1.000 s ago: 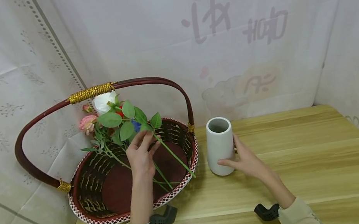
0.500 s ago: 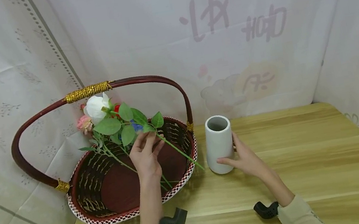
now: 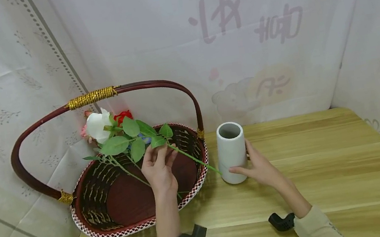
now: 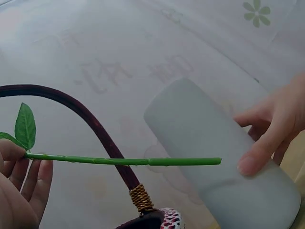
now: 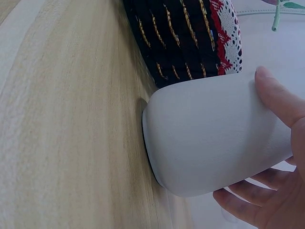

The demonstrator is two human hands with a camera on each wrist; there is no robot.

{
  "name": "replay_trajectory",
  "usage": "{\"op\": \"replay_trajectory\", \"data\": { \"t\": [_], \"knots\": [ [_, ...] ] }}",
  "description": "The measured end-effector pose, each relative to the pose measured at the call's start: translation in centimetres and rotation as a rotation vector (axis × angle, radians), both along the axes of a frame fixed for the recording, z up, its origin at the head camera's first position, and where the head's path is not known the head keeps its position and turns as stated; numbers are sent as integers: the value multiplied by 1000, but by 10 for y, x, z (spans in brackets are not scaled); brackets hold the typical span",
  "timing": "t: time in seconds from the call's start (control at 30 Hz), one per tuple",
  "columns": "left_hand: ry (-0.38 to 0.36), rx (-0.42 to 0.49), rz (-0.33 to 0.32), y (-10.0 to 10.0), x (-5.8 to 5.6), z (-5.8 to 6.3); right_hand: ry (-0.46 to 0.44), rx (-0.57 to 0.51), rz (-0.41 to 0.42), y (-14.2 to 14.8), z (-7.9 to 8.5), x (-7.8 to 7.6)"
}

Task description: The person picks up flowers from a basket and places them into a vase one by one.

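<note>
Over the basket, my left hand (image 3: 160, 175) pinches the green stem of a white artificial rose (image 3: 98, 127) between thumb and fingers. The rose's bloom points left and its leaves hang above my fingers. Its bare stem (image 4: 186, 161) slants down to the right, the cut end overlapping the vase's side in the head view. A plain white vase (image 3: 232, 155) stands upright on the table, its mouth facing up. My right hand (image 3: 260, 168) grips the vase from the right, thumb across the front; the other fingers (image 5: 240, 202) wrap round the opposite side.
A dark red wicker basket (image 3: 133, 230) with a tall arched handle (image 3: 154, 83) stands left of the vase. Red (image 3: 123, 116), pink (image 3: 84, 132) and blue flowers (image 3: 146, 138) lie inside. The wooden table (image 3: 334, 178) meets a white curtain (image 3: 164, 48) behind.
My left hand has moved right and slightly down with the rose, bringing its stem end from the basket rim to the vase's side. The right hand stays on the vase.
</note>
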State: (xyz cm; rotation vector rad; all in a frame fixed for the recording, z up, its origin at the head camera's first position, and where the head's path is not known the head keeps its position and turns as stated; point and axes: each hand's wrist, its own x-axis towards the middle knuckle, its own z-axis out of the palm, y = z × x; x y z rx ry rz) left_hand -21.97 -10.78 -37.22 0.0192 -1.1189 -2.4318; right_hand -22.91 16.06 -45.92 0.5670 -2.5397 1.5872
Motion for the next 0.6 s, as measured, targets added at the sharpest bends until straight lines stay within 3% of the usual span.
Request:
{"op": "replay_trajectory", "data": {
  "t": [0.43, 0.6],
  "knots": [
    [204, 38, 27, 12, 10, 1, -4, 14, -2, -1, 1, 2],
    [245, 62, 57, 20, 12, 4, 7, 14, -1, -1, 1, 2]
  ]
}}
